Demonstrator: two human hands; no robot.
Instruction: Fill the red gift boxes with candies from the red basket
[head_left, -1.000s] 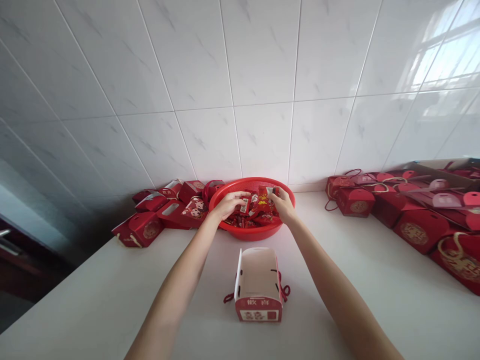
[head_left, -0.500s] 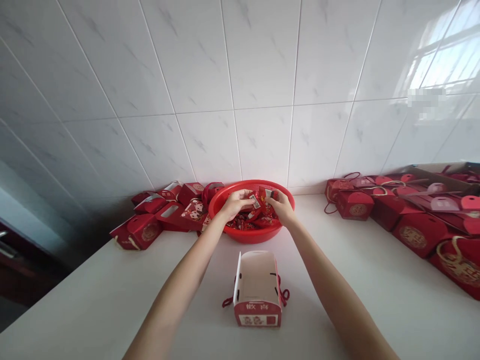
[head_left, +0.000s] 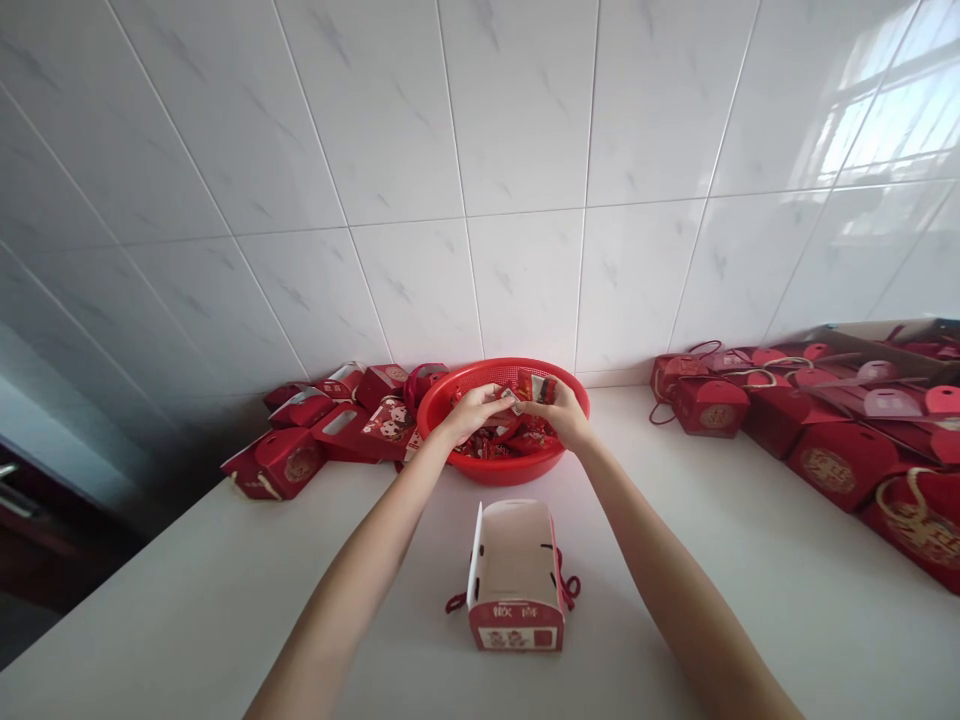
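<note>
Both hands are over a red plastic basket (head_left: pixel 504 474) that holds several red-wrapped packets (head_left: pixel 534 438). My left hand (head_left: pixel 474 412) is closed on a small packet with a pale label (head_left: pixel 512 400). Close beside it, my right hand (head_left: pixel 561 412) grips a red packet with a pale panel (head_left: pixel 538 388), its thumb reaching toward the left hand's packet. In front of the basket stands an open box (head_left: pixel 516 625), red outside and pale inside, with dark red cords at its sides. No contents show in it.
Several red boxes (head_left: pixel 289 460) are piled left of the basket. On the right, more red boxes (head_left: pixel 711 407) with cord handles run along the white table (head_left: pixel 660 500), beside a brown container (head_left: pixel 877 345) at the back. A tiled wall (head_left: pixel 525 290) rises behind the basket.
The hands have come closer together over the basket. My right thumb has moved left, to the packet in my left hand. The open box stays in place.
</note>
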